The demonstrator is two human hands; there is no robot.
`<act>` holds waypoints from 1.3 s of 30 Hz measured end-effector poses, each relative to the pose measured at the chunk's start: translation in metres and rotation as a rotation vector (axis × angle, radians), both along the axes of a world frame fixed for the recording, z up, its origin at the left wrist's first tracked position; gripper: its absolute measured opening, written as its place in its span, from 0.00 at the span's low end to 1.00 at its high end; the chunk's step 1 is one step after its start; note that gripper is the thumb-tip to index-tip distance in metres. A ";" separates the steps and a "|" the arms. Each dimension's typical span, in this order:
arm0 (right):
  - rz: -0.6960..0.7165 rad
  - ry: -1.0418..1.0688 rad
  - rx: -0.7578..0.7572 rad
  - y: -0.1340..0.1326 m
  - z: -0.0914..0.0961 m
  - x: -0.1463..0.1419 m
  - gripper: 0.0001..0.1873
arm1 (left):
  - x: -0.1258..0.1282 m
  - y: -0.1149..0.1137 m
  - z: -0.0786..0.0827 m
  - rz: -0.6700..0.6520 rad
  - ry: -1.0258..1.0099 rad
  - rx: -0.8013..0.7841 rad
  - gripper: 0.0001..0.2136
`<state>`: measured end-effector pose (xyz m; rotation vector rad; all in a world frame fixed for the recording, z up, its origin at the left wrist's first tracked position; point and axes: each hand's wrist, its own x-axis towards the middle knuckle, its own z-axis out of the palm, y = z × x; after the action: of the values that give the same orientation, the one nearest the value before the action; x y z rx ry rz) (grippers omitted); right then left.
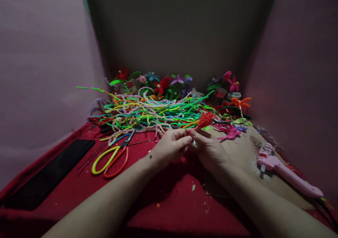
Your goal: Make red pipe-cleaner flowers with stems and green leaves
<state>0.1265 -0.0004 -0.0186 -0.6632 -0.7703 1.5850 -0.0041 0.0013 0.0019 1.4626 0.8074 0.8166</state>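
Note:
Both hands meet above the front middle of the table. My left hand (173, 144) pinches thumb and forefinger at the lower end of a red pipe-cleaner petal (206, 120). Closed on the same end is my right hand (210, 151), its fingertips touching those of the left. The fuzzy red piece points up and to the right above the knuckles; its base is hidden by the fingers. Just beyond lies a tangled heap of coloured pipe cleaners (158, 111). To the left of my left hand rest scissors (112, 162) with one yellow and one red handle.
A black flat slab (51, 174) lies at the left on the red cloth (171, 209). On cardboard (237, 174) at the right is a pink glue gun (287, 171), near pink pipe-cleaner pieces (229, 131). Finished pipe-cleaner flowers (161, 84) stand along the back.

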 end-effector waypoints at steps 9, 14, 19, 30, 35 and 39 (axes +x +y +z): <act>-0.040 -0.076 0.029 0.003 -0.012 -0.002 0.11 | -0.001 0.000 -0.017 0.326 0.619 0.846 0.10; -0.024 -0.097 0.045 0.005 -0.014 -0.002 0.12 | 0.001 0.002 -0.011 0.308 0.415 0.638 0.10; 0.076 -0.118 0.134 0.001 -0.004 -0.001 0.10 | 0.001 0.002 -0.004 0.273 0.211 0.422 0.10; 0.019 -0.152 0.145 0.006 -0.006 0.003 0.04 | 0.004 -0.001 0.005 0.208 0.021 0.019 0.09; 0.020 -0.109 0.121 0.009 -0.010 0.004 0.08 | 0.002 -0.001 0.008 0.155 -0.065 -0.125 0.09; 0.062 -0.047 0.082 0.009 -0.009 0.006 0.10 | 0.000 0.000 0.008 0.067 -0.166 -0.229 0.10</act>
<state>0.1320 0.0088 -0.0277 -0.6237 -0.8938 1.5900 -0.0041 0.0009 0.0095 1.1556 0.7990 0.8543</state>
